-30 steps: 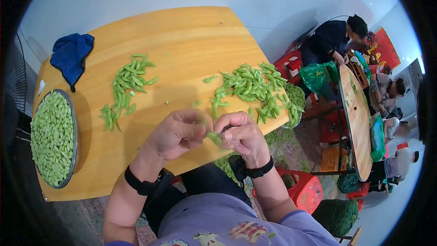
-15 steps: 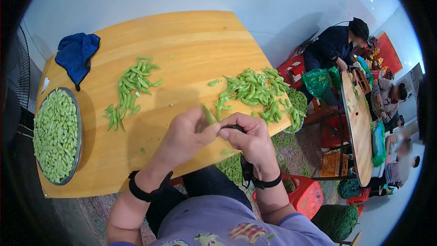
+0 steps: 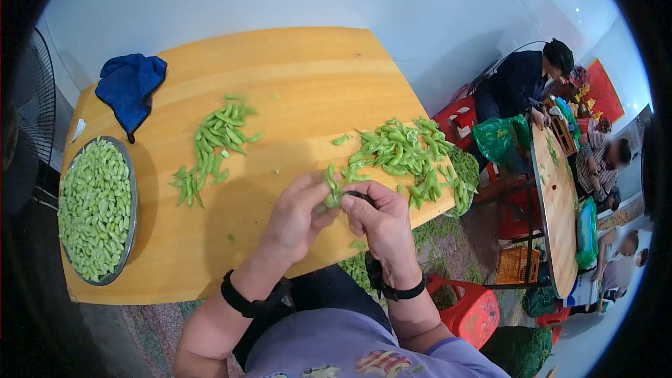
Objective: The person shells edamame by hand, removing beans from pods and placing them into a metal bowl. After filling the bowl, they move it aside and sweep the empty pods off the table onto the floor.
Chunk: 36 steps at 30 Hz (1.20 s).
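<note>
Between the fingers of my left hand (image 3: pixel 297 211) is a green bean pod (image 3: pixel 332 185), partly split, over the table's front edge. My right hand (image 3: pixel 381 220) is closed on a small dark tool (image 3: pixel 362 198) whose shape is mostly hidden, and its fingertips touch the pod. A pile of pods (image 3: pixel 402 150) lies on the wooden table (image 3: pixel 294 91) to the right. A smaller, looser group of pods (image 3: pixel 215 138) is left of centre. At the left edge stands a round metal bowl (image 3: pixel 133 199) full of shelled green beans (image 3: pixel 94 210).
A blue cloth (image 3: pixel 130 91) lies at the table's back left, near a fan (image 3: pixel 38 105). Red stool (image 3: pixel 476 311) at my right; pods and husks cover the floor. Further right, a person in dark clothes (image 3: pixel 514 84) and others sit around another table (image 3: pixel 556 203).
The view has shifted, so the table sits slightly further right and lower. In my left hand the pod has turned more upright and now looks opened, with my fingers further round it.
</note>
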### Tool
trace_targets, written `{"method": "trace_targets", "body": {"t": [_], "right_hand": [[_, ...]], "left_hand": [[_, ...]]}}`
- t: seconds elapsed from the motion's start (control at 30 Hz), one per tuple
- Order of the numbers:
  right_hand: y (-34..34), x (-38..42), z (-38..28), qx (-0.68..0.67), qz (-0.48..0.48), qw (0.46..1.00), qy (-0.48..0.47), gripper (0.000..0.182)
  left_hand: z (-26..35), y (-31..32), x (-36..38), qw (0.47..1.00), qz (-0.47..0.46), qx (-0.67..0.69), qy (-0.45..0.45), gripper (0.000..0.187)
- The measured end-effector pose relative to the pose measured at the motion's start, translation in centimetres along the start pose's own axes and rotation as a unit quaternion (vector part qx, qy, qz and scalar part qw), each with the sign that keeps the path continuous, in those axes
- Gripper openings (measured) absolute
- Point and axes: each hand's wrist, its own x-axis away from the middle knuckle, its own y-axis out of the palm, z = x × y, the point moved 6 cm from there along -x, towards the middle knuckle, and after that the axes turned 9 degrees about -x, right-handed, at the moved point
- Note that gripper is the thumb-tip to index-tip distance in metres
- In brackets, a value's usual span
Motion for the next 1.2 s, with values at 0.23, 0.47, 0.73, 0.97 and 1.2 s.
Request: {"method": "trace_targets", "body": {"t": [0.23, 0.47, 0.73, 0.97, 1.2], "right_hand": [[1.6, 1.4, -2.4, 0.339, 0.040, 0.914, -0.218, 0.012], [0.3, 0.3, -0.5, -0.081, -0.009, 0.997, 0.012, 0.013], [1.7, 1.3, -2.5, 0.293, 0.036, 0.910, -0.290, 0.012], [2.2, 0.9, 0.3, 0.373, 0.028, 0.845, -0.382, 0.026], [2.2, 1.3, -1.3, 0.293, 0.048, 0.877, -0.378, 0.026]], "left_hand": [[1.0, 0.4, 0.4, 0.997, 0.070, -0.012, 0.026, 0.015], [1.3, 0.4, 0.4, 0.997, -0.028, 0.045, 0.048, 0.011], [-0.5, 0.1, 0.0, 0.995, 0.001, 0.095, 0.021, 0.016], [-1.6, -2.8, -0.4, 0.995, 0.094, 0.037, -0.014, 0.020], [0.1, -1.4, -1.5, 0.990, 0.115, -0.065, 0.042, 0.010]]}}
